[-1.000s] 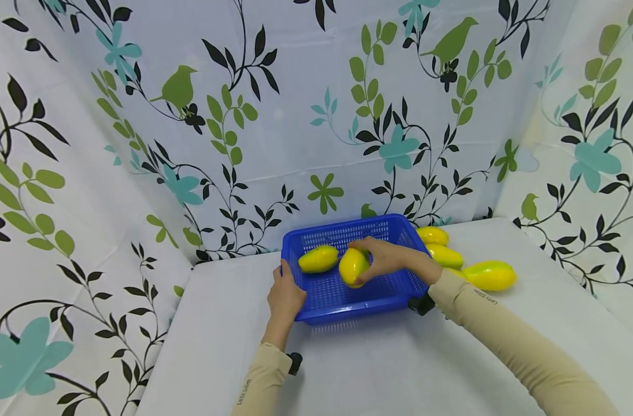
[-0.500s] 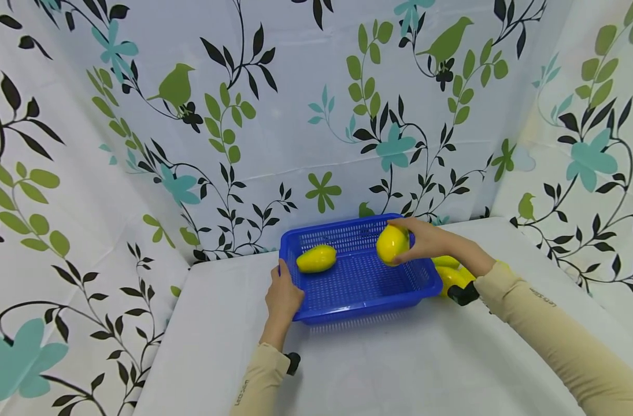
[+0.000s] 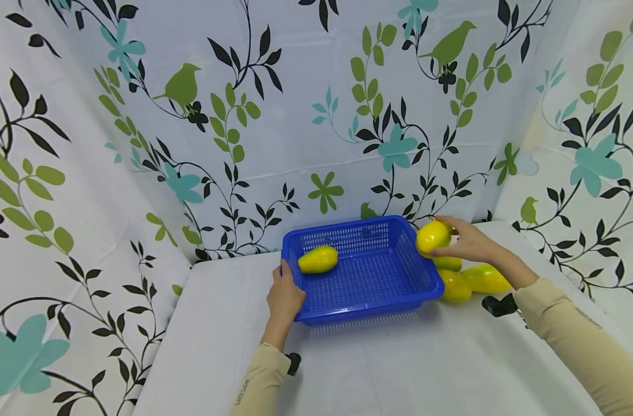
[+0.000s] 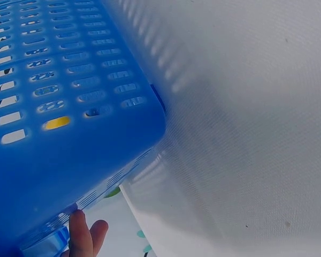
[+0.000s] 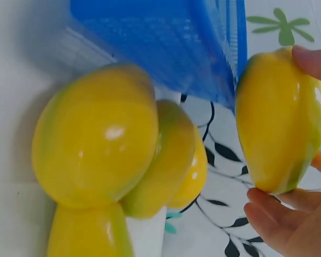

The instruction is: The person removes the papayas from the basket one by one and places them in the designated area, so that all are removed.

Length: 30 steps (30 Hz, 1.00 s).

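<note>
My right hand [image 3: 467, 240] holds a yellow mango [image 3: 433, 237], tinged green, just above the right rim of a blue plastic basket [image 3: 347, 312]. In the right wrist view, thumb and fingers grip that mango [image 5: 281, 123] at its two ends, with the basket wall [image 5: 144, 43] beside it. My left hand [image 3: 285, 294] grips the basket's left edge; two of its fingertips [image 4: 81, 233] show at the rim in the left wrist view. Inside the basket, toward the left, lies another yellow mango [image 3: 318, 260].
Several more yellow mangoes [image 3: 454, 286] lie close together on the white table [image 3: 373, 370], right of the basket. A patterned curtain [image 3: 274, 115] with leaves and birds hangs behind and along both sides.
My right hand has carried the mango from inside the basket rightward to its right rim. The left hand stays at the left edge, and the other mango in the basket has not moved.
</note>
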Each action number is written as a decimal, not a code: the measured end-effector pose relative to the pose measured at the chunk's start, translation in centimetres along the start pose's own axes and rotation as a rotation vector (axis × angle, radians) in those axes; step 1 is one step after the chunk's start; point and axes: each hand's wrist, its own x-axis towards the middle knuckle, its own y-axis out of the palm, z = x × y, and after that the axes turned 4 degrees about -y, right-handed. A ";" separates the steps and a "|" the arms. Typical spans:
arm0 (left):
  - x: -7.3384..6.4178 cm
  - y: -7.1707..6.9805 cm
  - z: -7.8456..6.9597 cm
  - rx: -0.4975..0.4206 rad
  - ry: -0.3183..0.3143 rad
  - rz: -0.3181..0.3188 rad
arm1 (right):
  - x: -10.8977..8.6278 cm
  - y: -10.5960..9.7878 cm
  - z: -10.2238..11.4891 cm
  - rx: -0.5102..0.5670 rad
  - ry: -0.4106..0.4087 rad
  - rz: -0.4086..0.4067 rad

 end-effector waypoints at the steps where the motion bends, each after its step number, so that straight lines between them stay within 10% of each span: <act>1: 0.0 0.0 0.0 0.000 -0.002 0.002 | -0.1 -0.1 -0.3 0.004 0.012 -0.008; 17: 0.1 -0.1 0.0 -0.007 -0.009 0.003 | -1.3 -0.1 -5.5 -0.104 0.227 -0.197; 30: 0.1 -0.2 -0.1 -0.007 -0.008 0.002 | -1.7 0.4 -6.9 -0.095 0.292 -0.184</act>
